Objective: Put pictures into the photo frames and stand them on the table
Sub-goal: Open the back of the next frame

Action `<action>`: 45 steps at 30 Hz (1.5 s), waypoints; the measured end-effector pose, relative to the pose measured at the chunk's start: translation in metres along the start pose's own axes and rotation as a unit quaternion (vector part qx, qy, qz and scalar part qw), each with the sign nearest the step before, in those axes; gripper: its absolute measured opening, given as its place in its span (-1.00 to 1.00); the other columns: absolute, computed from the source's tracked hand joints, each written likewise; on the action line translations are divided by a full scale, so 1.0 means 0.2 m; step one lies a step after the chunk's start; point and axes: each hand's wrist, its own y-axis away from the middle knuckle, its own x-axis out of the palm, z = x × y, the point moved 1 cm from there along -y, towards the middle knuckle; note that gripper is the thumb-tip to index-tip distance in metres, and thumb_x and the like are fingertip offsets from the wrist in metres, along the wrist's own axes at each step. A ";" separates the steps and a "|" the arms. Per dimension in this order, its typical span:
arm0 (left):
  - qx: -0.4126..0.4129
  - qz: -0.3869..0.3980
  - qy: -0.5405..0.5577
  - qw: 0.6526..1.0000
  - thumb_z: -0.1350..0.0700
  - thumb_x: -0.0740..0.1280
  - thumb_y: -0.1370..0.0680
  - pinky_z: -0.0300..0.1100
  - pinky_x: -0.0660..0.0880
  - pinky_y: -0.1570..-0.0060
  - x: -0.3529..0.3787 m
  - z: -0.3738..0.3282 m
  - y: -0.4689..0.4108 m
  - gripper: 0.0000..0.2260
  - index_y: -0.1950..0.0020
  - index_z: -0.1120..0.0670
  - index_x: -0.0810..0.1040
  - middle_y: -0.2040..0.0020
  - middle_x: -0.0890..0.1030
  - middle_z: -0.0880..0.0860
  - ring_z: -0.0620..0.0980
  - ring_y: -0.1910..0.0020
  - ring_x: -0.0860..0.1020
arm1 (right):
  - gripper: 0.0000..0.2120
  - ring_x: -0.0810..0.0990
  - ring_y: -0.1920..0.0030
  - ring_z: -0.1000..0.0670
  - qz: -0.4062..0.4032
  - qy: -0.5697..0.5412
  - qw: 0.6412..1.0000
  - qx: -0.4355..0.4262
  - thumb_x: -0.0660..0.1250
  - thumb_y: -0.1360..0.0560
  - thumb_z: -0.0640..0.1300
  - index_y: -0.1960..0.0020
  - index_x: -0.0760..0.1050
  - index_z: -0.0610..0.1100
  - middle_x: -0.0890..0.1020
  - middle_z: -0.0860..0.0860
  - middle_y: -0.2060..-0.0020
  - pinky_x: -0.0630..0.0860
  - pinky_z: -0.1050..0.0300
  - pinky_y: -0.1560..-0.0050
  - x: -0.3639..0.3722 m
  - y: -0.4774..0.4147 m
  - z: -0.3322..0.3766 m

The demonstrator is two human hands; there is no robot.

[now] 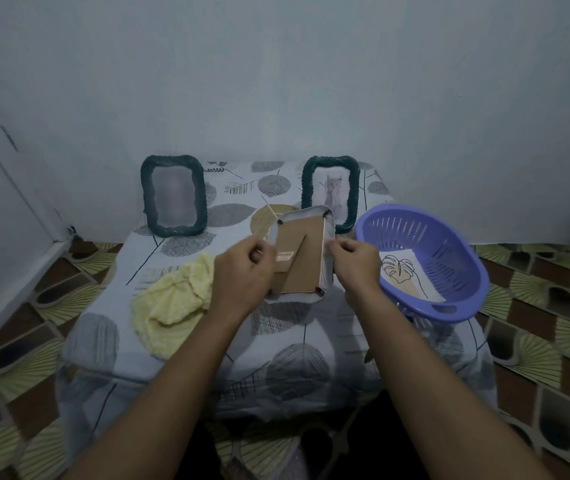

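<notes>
A photo frame (pixel 302 252) lies face down on the table, its brown cardboard back and stand flap up. My left hand (pixel 242 275) grips its left edge with curled fingers. My right hand (pixel 352 263) pinches its right edge. Two dark woven frames stand at the back against the wall: the left frame (pixel 173 195) holds a blurred picture, the right frame (pixel 331 188) holds a picture of a cat, partly hidden by the face-down frame. A leaf drawing (pixel 404 275) lies in the purple basket (pixel 449 244).
A crumpled yellow cloth (pixel 176 299) lies on the table's left side. The table (pixel 179 344) wears a leaf-patterned cover and stands in a corner between pale walls. The basket overhangs the table's right edge. Patterned floor surrounds the table.
</notes>
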 end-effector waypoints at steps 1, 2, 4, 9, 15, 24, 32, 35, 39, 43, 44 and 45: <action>-0.043 -0.004 -0.003 0.999 0.06 0.28 -0.60 -0.27 0.30 0.25 -0.01 0.03 -0.02 -0.81 0.14 0.08 0.63 0.28 0.57 -0.08 -0.20 0.28 0.46 | -0.81 0.67 0.04 -0.12 0.007 -0.008 1.000 0.008 0.38 -0.55 -0.12 0.01 0.70 -0.22 0.70 -0.07 0.19 0.58 0.03 0.07 0.00 0.00 -0.01; -0.074 0.011 -0.010 0.997 0.07 0.25 -0.62 -0.22 0.29 0.17 -0.02 0.05 -0.03 -0.81 0.05 0.08 0.63 0.19 0.57 -0.09 -0.15 0.19 0.46 | -0.81 0.66 0.04 -0.08 0.015 -0.012 1.000 0.015 0.38 -0.56 -0.11 -0.03 0.70 -0.19 0.68 0.00 0.21 0.56 0.09 0.08 0.01 0.00 -0.01; -0.134 0.081 -0.013 0.988 0.05 0.16 -0.66 -0.18 0.23 0.15 -0.01 0.10 -0.03 -0.77 0.08 0.08 0.55 0.16 0.53 -0.07 -0.01 0.08 0.45 | -0.83 0.63 0.06 -0.05 0.023 -0.018 0.999 0.025 0.37 -0.57 -0.11 -0.03 0.71 -0.17 0.66 0.02 0.23 0.57 0.05 0.04 0.02 0.00 -0.04; -0.211 0.113 0.001 0.971 0.01 0.19 -0.61 -0.13 0.29 0.30 0.03 0.18 -0.02 -0.69 0.31 0.08 0.45 0.31 0.50 0.08 0.06 0.27 0.45 | -0.81 0.58 0.14 0.04 0.038 -0.040 0.998 0.039 0.37 -0.59 -0.11 -0.08 0.69 -0.19 0.68 -0.04 0.15 0.52 0.12 0.07 0.05 0.01 -0.11; -0.242 0.119 0.019 0.963 -0.09 0.22 -0.60 -0.12 0.29 0.30 0.05 0.26 -0.03 -0.63 0.33 0.09 0.42 0.36 0.49 0.10 0.05 0.33 0.45 | -0.77 0.59 0.05 -0.02 0.044 -0.034 0.997 0.053 0.34 -0.59 -0.11 -0.10 0.67 -0.24 0.65 -0.02 0.13 0.56 -0.01 -0.10 0.06 0.01 -0.16; -0.201 0.155 0.059 0.965 -0.27 0.31 -0.54 -0.24 0.47 0.27 0.10 0.24 0.00 -0.61 0.12 0.03 0.68 0.25 0.64 -0.05 -0.16 0.27 0.56 | -0.69 0.58 -0.05 0.08 0.157 -0.022 0.987 0.028 0.38 -0.51 0.20 -0.12 0.56 0.02 0.64 0.10 0.00 0.51 0.17 -0.02 0.07 0.03 -0.16; -0.114 0.089 -0.077 0.987 -0.13 0.55 -0.38 -0.29 0.40 0.49 0.17 0.30 0.00 -0.61 0.05 0.19 0.67 0.25 0.66 0.06 -0.06 0.33 0.58 | -0.12 0.61 -0.13 -0.14 0.142 0.130 0.981 -0.010 0.56 -0.29 0.00 -0.51 0.30 -0.21 0.58 -0.12 -0.21 0.63 -0.15 -0.09 0.09 0.05 -0.18; -0.109 0.097 -0.115 0.983 -0.18 0.55 -0.35 -0.22 0.35 0.48 0.19 0.31 0.00 -0.58 0.17 0.18 0.64 0.35 0.60 0.04 -0.05 0.38 0.55 | -0.13 0.56 -0.21 -0.18 0.131 0.159 0.979 -0.004 0.57 -0.36 -0.08 -0.54 0.24 -0.26 0.53 -0.16 -0.27 0.58 -0.15 -0.18 0.08 0.03 -0.21; -0.105 0.138 -0.122 0.977 -0.20 0.53 -0.37 -0.25 0.29 0.51 0.22 0.36 0.01 -0.62 0.29 0.10 0.55 0.42 0.55 -0.02 -0.08 0.44 0.51 | -0.33 0.54 -0.18 -0.18 0.143 0.218 0.965 0.022 0.57 -0.36 -0.03 -0.35 0.40 -0.22 0.52 -0.20 -0.22 0.57 -0.10 -0.17 0.10 0.01 -0.26; -0.088 0.164 -0.145 0.972 -0.19 0.52 -0.39 -0.17 0.20 0.50 0.22 0.39 0.03 -0.56 0.42 -0.01 0.34 0.50 0.36 -0.04 -0.06 0.49 0.38 | -0.22 0.48 -0.27 -0.20 0.158 0.262 0.951 0.051 0.52 -0.39 0.04 -0.44 0.29 -0.27 0.45 -0.20 -0.28 0.53 -0.05 -0.21 0.13 0.02 -0.31; -0.084 0.166 -0.154 0.971 -0.21 0.51 -0.39 -0.15 0.20 0.47 0.21 0.40 0.03 -0.54 0.43 -0.02 0.32 0.49 0.34 -0.03 -0.04 0.47 0.37 | -0.19 0.48 -0.29 -0.21 0.161 0.267 0.949 0.056 0.51 -0.39 0.05 -0.47 0.25 -0.27 0.44 -0.21 -0.30 0.52 -0.06 -0.22 0.14 0.03 -0.31; -0.079 0.162 -0.163 0.970 -0.23 0.50 -0.38 -0.14 0.22 0.45 0.21 0.40 0.02 -0.53 0.43 -0.02 0.31 0.48 0.34 -0.02 0.00 0.45 0.38 | -0.16 0.46 -0.31 -0.22 0.163 0.264 0.949 0.058 0.49 -0.40 0.04 -0.51 0.20 -0.26 0.42 -0.22 -0.33 0.51 -0.06 -0.25 0.16 0.03 -0.32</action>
